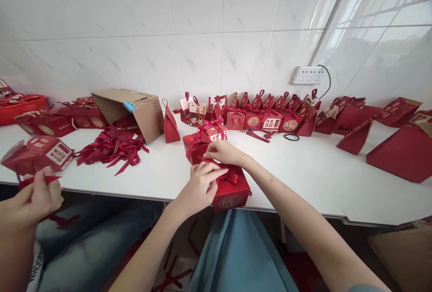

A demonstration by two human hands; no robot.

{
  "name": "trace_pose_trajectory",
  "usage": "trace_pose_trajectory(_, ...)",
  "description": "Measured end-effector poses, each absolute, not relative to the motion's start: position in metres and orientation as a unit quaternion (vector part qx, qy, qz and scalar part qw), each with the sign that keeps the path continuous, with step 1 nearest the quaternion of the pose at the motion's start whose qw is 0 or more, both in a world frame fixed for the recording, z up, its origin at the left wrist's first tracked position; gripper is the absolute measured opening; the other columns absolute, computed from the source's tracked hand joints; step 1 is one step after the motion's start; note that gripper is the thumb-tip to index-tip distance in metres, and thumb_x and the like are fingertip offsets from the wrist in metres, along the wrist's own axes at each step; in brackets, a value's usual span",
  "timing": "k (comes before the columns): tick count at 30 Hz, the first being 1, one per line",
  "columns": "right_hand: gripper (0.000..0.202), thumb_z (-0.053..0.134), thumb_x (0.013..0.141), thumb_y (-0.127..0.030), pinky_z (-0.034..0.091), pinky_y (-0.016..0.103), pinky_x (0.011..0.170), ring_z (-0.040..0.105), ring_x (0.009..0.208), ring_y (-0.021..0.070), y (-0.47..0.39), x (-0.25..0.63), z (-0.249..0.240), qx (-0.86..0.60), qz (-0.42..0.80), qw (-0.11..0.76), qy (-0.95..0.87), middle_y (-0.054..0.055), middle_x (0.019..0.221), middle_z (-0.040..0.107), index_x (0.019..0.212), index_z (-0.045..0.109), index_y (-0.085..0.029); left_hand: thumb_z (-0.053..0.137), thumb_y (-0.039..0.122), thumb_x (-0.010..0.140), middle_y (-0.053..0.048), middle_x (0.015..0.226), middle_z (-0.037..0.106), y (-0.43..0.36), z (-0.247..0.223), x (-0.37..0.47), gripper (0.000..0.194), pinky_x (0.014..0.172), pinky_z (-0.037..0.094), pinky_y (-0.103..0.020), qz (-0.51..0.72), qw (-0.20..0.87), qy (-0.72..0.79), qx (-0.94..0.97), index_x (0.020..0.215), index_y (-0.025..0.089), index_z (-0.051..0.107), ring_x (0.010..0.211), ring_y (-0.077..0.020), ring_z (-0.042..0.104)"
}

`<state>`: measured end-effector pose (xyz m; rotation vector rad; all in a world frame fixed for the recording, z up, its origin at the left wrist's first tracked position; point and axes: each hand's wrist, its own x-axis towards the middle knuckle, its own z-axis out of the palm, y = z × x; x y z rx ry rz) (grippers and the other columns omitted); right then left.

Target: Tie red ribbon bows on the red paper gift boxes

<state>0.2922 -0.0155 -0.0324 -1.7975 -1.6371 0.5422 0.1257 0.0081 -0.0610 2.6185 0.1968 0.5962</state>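
Note:
A red gift box (232, 197) with a gold medallion on its front sits at the table's near edge, a red ribbon bow (230, 177) on its top. My left hand (199, 188) is at the left side of the bow, fingers closed together on the ribbon. From behind the box, my right hand (224, 152) pinches a strip of red ribbon between thumb and fingers. Just past my hands stands another red box (197, 146) tied with ribbon. What lies under my left fingers is partly hidden.
At left, a co-worker's hand (37, 193) holds ribbon near a red box (40, 154). A heap of cut ribbons (111, 148) spills before an open cardboard box (148, 116). Several finished boxes (259, 120) line the wall; red bags (401, 152) stand at right, and scissors (258, 136) lie mid-table.

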Motion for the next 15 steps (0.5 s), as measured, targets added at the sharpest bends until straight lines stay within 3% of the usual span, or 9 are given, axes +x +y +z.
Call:
trace_pose_trajectory(4, 0.023, 0.051, 0.088, -0.037, 0.037, 0.026, 0.064, 0.056, 0.069, 0.0158, -0.055, 0.292, -0.031, -0.756, 0.065, 0.382, -0.527, 0.005, 0.076, 0.063, 0.076, 0.054, -0.017, 0.039, 0.014, 0.085, -0.004, 0.103, 0.057, 0.008, -0.063, 0.123, 0.036, 0.093, 0.036, -0.035, 0.27, 0.288, 0.102, 0.913, 0.117, 0.024, 0.052, 0.099, -0.0182, 0.051)
trace_pose_trajectory(7, 0.045, 0.041, 0.088, -0.055, 0.03, 0.026, 0.054, 0.045, 0.052, 0.0142, -0.097, 0.287, -0.033, -0.813, 0.074, 0.311, -0.486, 0.0, 0.055, 0.052, 0.059, 0.043, -0.02, 0.045, 0.03, 0.085, -0.001, 0.084, 0.055, 0.007, -0.066, 0.119, 0.016, 0.076, 0.041, -0.028, 0.316, 0.373, 0.198, 0.85, 0.096, 0.02, 0.052, 0.08, -0.0157, 0.053)
trace_pose_trajectory(10, 0.051, 0.039, 0.086, -0.061, 0.027, 0.025, 0.051, 0.041, 0.049, 0.0127, -0.125, 0.278, -0.038, -0.808, 0.129, 0.299, -0.491, -0.001, 0.052, 0.048, 0.056, 0.04, -0.02, 0.044, 0.044, 0.086, 0.004, 0.059, 0.043, 0.005, -0.067, 0.118, 0.032, 0.06, 0.035, -0.025, 0.258, 0.441, 0.269, 0.817, 0.064, 0.02, 0.041, 0.059, -0.0127, 0.044)
trace_pose_trajectory(15, 0.04, 0.05, 0.082, -0.054, 0.029, 0.024, 0.051, 0.041, 0.053, 0.0115, -0.133, 0.266, -0.045, -0.778, 0.143, 0.354, -0.499, -0.003, 0.058, 0.051, 0.063, 0.046, -0.02, 0.049, 0.047, 0.082, 0.005, 0.057, 0.039, 0.004, -0.07, 0.123, 0.036, 0.054, 0.03, -0.023, 0.226, 0.495, 0.269, 0.794, 0.061, 0.019, 0.039, 0.056, -0.0108, 0.039)
